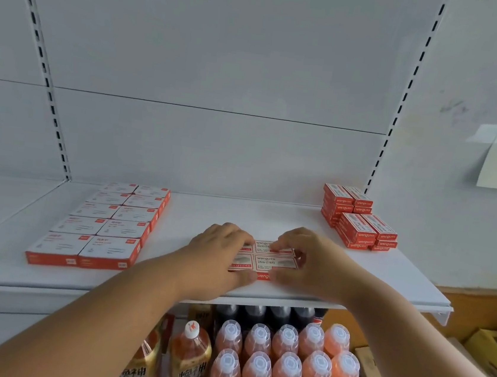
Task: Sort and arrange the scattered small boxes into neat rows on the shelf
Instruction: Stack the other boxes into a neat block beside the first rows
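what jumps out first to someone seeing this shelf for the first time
Both hands, left hand and right hand, press on a small block of red-and-white boxes at the shelf's front centre. A flat two-wide grid of white boxes lies left; stacked red boxes sit back right.

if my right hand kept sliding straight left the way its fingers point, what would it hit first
Most likely your left hand, across the staple boxes under the right hand; the two thumbs look almost touching at the front edge.
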`<state>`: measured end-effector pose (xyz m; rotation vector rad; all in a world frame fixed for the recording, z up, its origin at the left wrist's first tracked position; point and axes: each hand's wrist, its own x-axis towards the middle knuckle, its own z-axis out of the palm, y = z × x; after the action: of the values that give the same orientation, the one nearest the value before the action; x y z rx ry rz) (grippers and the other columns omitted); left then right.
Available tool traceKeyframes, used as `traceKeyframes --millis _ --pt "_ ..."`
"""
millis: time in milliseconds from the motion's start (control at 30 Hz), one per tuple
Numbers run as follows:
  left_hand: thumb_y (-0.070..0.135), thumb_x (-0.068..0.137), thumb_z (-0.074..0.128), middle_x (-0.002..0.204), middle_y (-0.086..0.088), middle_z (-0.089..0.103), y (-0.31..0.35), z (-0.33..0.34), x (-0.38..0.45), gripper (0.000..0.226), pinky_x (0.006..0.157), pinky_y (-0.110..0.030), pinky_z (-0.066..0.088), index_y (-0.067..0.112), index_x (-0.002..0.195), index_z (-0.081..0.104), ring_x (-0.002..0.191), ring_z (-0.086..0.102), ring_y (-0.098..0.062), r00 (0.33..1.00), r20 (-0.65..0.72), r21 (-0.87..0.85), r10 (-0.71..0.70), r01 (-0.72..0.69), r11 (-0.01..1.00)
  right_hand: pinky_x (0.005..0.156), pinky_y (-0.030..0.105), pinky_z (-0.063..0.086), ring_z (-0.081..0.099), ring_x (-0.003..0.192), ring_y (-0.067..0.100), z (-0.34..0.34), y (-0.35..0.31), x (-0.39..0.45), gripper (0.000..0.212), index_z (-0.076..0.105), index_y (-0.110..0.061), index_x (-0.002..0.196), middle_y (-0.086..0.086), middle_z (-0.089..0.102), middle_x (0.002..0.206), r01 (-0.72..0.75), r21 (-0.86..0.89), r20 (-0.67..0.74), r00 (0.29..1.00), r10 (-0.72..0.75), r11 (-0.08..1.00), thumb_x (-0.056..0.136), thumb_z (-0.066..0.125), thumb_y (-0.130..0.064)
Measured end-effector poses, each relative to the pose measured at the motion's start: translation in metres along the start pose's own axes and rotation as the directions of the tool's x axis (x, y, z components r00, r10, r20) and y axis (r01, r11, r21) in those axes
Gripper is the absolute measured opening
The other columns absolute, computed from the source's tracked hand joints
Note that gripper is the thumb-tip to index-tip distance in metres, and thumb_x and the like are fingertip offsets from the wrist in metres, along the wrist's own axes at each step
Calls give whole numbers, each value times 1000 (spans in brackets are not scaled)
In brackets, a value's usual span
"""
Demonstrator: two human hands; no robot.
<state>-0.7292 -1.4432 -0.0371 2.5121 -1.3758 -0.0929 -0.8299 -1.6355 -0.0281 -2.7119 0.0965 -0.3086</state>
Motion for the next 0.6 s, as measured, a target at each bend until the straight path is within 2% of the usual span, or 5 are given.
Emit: traceKeyframes --millis 133,333,533,600 --pt "60 92 49 145 11 30 0 0 1 65 113 -33 28 29 146 27 131 29 -9 1000 6 4 1 -1 1000 78 3 35 51 87 -6 2 -1 0 45 67 -30 118 -13 57 120 6 24 -3 1000 -6 1000 75 77 -38" --pt "60 93 46 145 10 31 1 0 1 64 113 -36 29 29 146 28 131 30 -11 1000 -1 31 14 -14 999 73 4 33 49 85 -12 -3 -2 0 45 65 -37 119 -22 54 121 -40 -5 30 999 40 999 75 74 -43" --pt "60 94 44 147 8 30 1 1 1 66 114 -36 28 27 148 26 133 28 -13 1000 -1 39 9 -9 999 74 9 41 56 89 0 -8 -1 2 42 66 -39 115 -19 54 119 -48 -9 50 998 49 999 75 78 -41" --pt "60 94 44 147 8 29 2 1 0 66 114 -36 28 28 148 25 134 28 -13 1000 -1 40 5 -5 999 70 9 40 56 85 1 -6 1 1 42 66 -38 115 -17 52 116 -50 3 25 998 50 999 75 78 -44"
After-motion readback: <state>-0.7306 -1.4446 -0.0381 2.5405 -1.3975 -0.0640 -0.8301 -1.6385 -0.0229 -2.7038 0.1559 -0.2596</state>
